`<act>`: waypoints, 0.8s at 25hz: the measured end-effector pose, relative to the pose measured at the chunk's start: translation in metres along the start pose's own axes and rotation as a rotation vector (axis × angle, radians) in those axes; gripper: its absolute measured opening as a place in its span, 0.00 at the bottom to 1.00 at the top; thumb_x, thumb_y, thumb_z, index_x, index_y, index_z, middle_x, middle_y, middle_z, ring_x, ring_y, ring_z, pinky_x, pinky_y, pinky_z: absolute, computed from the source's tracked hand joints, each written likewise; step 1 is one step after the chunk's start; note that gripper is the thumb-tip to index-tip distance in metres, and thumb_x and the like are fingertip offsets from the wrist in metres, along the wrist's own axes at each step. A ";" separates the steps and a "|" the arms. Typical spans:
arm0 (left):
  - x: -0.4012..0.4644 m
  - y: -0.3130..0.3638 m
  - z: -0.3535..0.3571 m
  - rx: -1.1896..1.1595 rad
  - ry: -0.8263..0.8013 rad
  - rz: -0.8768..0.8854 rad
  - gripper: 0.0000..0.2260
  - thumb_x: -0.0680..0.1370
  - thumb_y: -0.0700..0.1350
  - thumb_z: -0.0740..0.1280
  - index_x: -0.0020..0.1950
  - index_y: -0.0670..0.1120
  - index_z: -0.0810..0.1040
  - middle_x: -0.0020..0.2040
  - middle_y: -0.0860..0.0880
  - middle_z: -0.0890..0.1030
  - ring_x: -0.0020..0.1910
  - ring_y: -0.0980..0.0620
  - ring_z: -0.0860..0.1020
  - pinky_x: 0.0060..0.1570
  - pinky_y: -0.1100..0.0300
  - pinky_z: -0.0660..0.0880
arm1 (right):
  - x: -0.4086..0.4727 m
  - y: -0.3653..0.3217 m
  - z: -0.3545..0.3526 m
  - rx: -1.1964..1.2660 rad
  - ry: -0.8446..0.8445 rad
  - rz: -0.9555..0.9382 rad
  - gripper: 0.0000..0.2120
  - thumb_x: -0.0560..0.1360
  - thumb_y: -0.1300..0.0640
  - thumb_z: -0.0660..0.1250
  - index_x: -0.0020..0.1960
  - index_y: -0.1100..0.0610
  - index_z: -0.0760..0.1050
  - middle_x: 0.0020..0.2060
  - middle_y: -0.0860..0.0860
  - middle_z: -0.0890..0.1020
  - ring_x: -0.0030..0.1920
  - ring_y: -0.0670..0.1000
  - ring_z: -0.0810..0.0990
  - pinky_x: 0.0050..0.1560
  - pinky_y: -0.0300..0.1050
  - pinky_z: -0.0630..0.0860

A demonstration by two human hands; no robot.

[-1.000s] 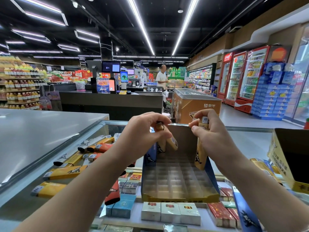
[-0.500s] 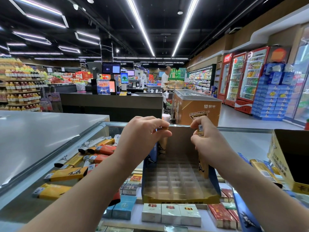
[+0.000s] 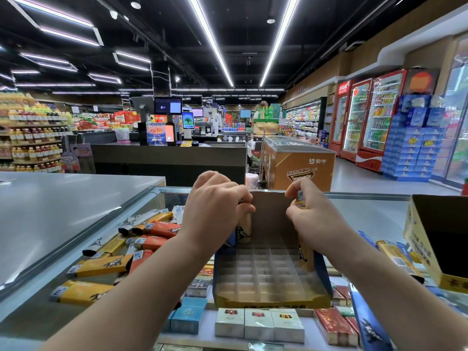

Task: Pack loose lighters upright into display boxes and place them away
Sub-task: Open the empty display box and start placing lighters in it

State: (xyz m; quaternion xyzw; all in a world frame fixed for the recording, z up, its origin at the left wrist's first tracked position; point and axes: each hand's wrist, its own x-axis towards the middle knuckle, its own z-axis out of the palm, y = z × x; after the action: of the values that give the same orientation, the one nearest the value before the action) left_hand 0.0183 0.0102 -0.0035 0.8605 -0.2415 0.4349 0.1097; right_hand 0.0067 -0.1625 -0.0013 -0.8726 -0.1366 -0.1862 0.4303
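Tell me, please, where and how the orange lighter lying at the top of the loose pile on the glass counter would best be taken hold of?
Probably pinch the orange lighter across its long flat body, coming down from above. It lies flat with its silver head toward the left, so the long sides are exposed. A yellow lighter lies close behind it, so stay near mid-body.

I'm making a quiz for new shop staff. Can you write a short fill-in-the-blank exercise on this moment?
1. Each hand lowers one ___ into the open gridded cardboard display box.
2. The left hand works at the box's ___ back corner.
3. Loose yellow and orange lighters lie on the ___ countertop.

Missing words: lighter; left; glass
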 end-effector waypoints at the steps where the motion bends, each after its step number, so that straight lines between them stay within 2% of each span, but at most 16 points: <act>1: 0.001 0.000 0.000 -0.013 -0.020 0.002 0.05 0.68 0.47 0.75 0.41 0.47 0.84 0.41 0.51 0.84 0.43 0.50 0.79 0.54 0.54 0.69 | 0.000 0.000 0.000 -0.002 0.000 -0.001 0.13 0.77 0.65 0.59 0.47 0.46 0.63 0.36 0.50 0.72 0.34 0.46 0.72 0.31 0.34 0.67; 4: 0.001 -0.002 0.002 -0.182 -0.083 -0.139 0.05 0.73 0.45 0.70 0.47 0.49 0.84 0.53 0.54 0.82 0.53 0.52 0.78 0.54 0.55 0.74 | 0.000 0.000 -0.001 0.015 -0.002 0.002 0.13 0.76 0.65 0.58 0.46 0.47 0.64 0.35 0.50 0.71 0.33 0.47 0.71 0.32 0.38 0.67; 7: -0.002 -0.009 0.000 -0.374 -0.199 -0.270 0.08 0.74 0.46 0.68 0.52 0.53 0.81 0.53 0.56 0.81 0.51 0.55 0.78 0.51 0.53 0.76 | 0.001 0.001 -0.001 0.044 -0.013 0.021 0.12 0.77 0.65 0.58 0.45 0.47 0.64 0.36 0.51 0.72 0.34 0.48 0.72 0.32 0.38 0.70; 11: -0.004 -0.012 -0.002 -0.390 -0.294 -0.217 0.16 0.73 0.50 0.69 0.61 0.54 0.75 0.54 0.56 0.78 0.48 0.58 0.76 0.49 0.59 0.76 | 0.002 -0.004 -0.006 0.160 0.033 -0.067 0.15 0.76 0.68 0.60 0.45 0.47 0.66 0.39 0.51 0.74 0.33 0.47 0.74 0.31 0.35 0.72; 13: -0.004 -0.012 -0.001 -0.433 -0.352 -0.207 0.19 0.72 0.52 0.69 0.62 0.54 0.73 0.56 0.56 0.78 0.52 0.59 0.75 0.51 0.63 0.75 | 0.002 -0.007 -0.010 0.293 0.025 -0.150 0.18 0.73 0.72 0.60 0.48 0.48 0.68 0.40 0.52 0.76 0.33 0.45 0.76 0.34 0.37 0.75; 15: -0.003 -0.009 0.000 -0.488 -0.396 -0.196 0.19 0.72 0.54 0.69 0.62 0.57 0.72 0.60 0.56 0.76 0.58 0.59 0.73 0.55 0.63 0.72 | 0.001 -0.009 -0.012 0.427 -0.069 -0.166 0.21 0.71 0.76 0.60 0.52 0.51 0.68 0.39 0.53 0.79 0.35 0.44 0.78 0.37 0.38 0.77; 18: -0.002 -0.001 -0.004 -0.608 -0.283 -0.171 0.14 0.74 0.52 0.67 0.57 0.63 0.71 0.60 0.59 0.75 0.62 0.60 0.71 0.60 0.60 0.68 | 0.000 -0.009 -0.010 0.597 -0.203 -0.099 0.23 0.65 0.75 0.61 0.54 0.55 0.67 0.38 0.53 0.82 0.35 0.49 0.80 0.36 0.38 0.76; 20: 0.000 0.003 -0.010 -0.706 -0.144 -0.151 0.11 0.74 0.51 0.67 0.54 0.64 0.73 0.54 0.62 0.78 0.57 0.61 0.73 0.57 0.61 0.71 | 0.000 -0.010 -0.010 0.670 -0.258 -0.056 0.26 0.61 0.71 0.61 0.56 0.56 0.65 0.34 0.55 0.81 0.34 0.51 0.80 0.34 0.39 0.76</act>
State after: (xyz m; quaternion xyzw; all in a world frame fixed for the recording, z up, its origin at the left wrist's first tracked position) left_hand 0.0093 0.0115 0.0024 0.8134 -0.3196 0.2539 0.4146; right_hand 0.0002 -0.1642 0.0112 -0.6953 -0.2671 -0.0308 0.6665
